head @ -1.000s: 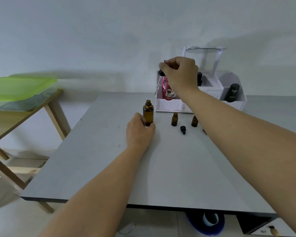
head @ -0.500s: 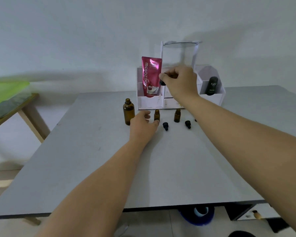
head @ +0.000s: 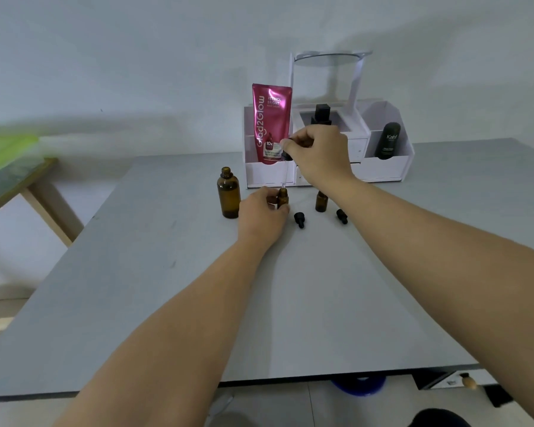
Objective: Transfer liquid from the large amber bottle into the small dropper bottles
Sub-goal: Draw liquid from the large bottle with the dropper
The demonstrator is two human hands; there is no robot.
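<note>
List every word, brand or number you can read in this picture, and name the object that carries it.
"Glad2Glow", "RETINOL BRIGHT" and "10x": on the pink tube in the white organiser.
"Kahf": on the black bottle.
Smaller print on both: too blurred to read.
Amber bottles: no label visible.

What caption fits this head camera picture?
Right hand holds a dropper above a small amber bottle steadied by the left hand.
</note>
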